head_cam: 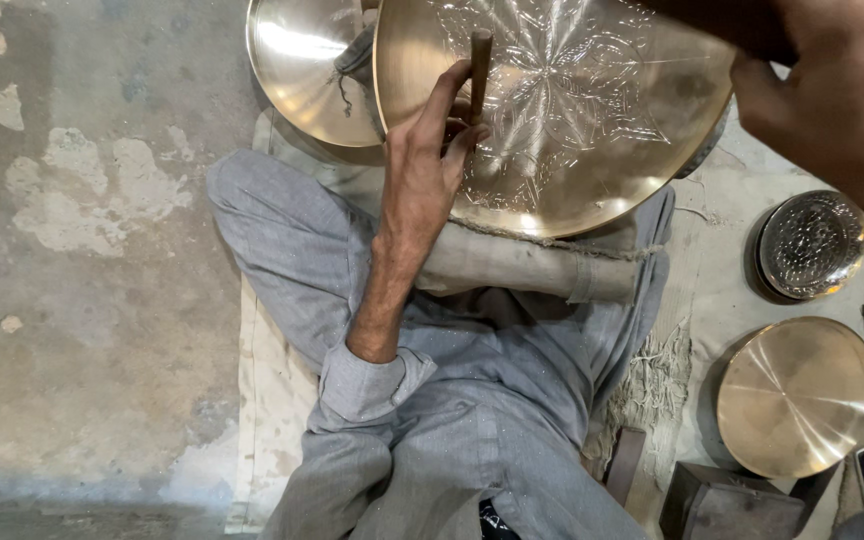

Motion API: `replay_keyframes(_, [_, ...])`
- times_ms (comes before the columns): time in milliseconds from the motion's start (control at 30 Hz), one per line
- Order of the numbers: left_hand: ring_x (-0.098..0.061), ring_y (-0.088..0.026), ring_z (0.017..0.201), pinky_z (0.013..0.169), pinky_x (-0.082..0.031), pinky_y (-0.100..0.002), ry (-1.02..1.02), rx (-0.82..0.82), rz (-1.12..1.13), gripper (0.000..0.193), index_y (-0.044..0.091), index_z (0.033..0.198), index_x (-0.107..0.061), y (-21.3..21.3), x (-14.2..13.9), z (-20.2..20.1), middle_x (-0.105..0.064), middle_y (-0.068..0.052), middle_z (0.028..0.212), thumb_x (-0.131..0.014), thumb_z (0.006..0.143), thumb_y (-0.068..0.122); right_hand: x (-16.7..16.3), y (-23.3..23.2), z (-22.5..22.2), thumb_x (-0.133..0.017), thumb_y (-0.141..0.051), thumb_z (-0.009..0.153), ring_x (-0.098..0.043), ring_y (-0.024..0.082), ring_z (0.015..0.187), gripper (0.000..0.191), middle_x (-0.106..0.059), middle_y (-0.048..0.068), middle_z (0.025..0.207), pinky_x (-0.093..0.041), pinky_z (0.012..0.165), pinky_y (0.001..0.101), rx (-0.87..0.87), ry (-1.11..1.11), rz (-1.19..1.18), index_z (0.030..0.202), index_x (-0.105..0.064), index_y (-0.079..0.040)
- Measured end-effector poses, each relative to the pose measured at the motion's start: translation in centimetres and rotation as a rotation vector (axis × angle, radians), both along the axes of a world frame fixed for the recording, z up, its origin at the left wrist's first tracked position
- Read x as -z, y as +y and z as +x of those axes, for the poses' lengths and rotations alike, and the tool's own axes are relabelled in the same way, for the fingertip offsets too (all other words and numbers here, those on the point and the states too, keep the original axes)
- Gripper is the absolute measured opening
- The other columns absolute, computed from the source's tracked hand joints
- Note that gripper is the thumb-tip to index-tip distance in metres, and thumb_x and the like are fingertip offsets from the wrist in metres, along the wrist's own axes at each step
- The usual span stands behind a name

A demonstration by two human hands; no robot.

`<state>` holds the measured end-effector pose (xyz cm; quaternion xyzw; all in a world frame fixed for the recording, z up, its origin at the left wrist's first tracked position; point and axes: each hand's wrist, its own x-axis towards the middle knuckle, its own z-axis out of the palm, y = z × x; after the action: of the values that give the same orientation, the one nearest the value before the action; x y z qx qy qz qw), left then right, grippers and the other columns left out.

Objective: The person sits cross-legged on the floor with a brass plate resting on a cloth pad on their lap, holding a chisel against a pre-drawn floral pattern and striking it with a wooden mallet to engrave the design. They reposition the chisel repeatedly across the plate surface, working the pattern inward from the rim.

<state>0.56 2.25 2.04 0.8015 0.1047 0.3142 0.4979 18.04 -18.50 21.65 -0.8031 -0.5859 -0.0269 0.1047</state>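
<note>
Head view: the left hand (430, 150) pinches a short dark rod-shaped metal punch (479, 70) between thumb and fingers, its tip set on the large round engraved brass plate (572, 130). The plate rests tilted on a grey cloth bolster (522, 265) across the person's lap, with a floral pattern cut into its face. The right hand (832, 100) is raised near the camera at the plate's upper right edge; whether it is closed on anything cannot be told. A plain brass plate (297, 70) lies behind. A second plain brass plate (792, 395) and a small hammered metal bowl (812, 245) sit on the floor at right.
</note>
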Motion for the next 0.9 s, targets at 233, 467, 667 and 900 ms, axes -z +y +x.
replay_keyframes(233, [-0.08, -0.022, 0.104, 0.085, -0.071, -0.038, 0.031, -0.01, -0.023, 0.059, 0.019, 0.155, -0.042, -0.3, -0.6, 0.0, -0.078, -0.012, 0.118, -0.07, 0.105, 0.008, 0.4, -0.8, 0.8, -0.066, 0.008, 0.099, -0.071, 0.031, 0.075, 0.029, -0.072, 0.022, 0.094, -0.06, 0.069, 0.0414, 0.048, -0.069, -0.118, 0.127, -0.068, 0.001])
replay_keyframes(467, [-0.08, -0.023, 0.105, 0.087, -0.071, -0.038, -0.011, -0.027, -0.014, 0.061, 0.016, 0.155, -0.041, -0.6, -0.2, -0.2, -0.076, -0.015, 0.119, -0.067, 0.102, 0.002, 1.2, -1.1, 0.8, -0.069, 0.002, 0.105, -0.073, 0.028, 0.086, 0.021, -0.071, 0.021, 0.101, -0.062, 0.08, 0.0391, 0.012, -0.039, 0.0, 0.125, -0.062, 0.003])
replay_keyframes(667, [-0.081, -0.023, 0.098, 0.081, -0.07, -0.038, 0.045, -0.095, -0.119, 0.056, 0.014, 0.154, -0.042, -1.4, 0.4, -0.4, -0.079, -0.013, 0.107, -0.07, 0.107, 0.006, 0.3, -0.3, 0.1, -0.076, -0.007, 0.104, -0.072, 0.029, 0.078, 0.024, -0.072, 0.021, 0.097, -0.061, 0.07, 0.039, 0.035, -0.124, -0.041, 0.123, -0.068, 0.003])
replay_keyframes(900, [-0.081, -0.024, 0.097, 0.079, -0.071, -0.037, 0.04, -0.192, -0.095, 0.05, 0.012, 0.149, -0.047, -2.2, 0.2, -0.6, -0.078, -0.013, 0.105, -0.066, 0.104, 0.005, -0.7, 1.2, -0.9, -0.073, -0.002, 0.096, -0.07, 0.03, 0.066, 0.021, -0.072, 0.021, 0.086, -0.059, 0.062, 0.0416, 0.059, -0.151, -0.13, 0.116, -0.071, 0.002])
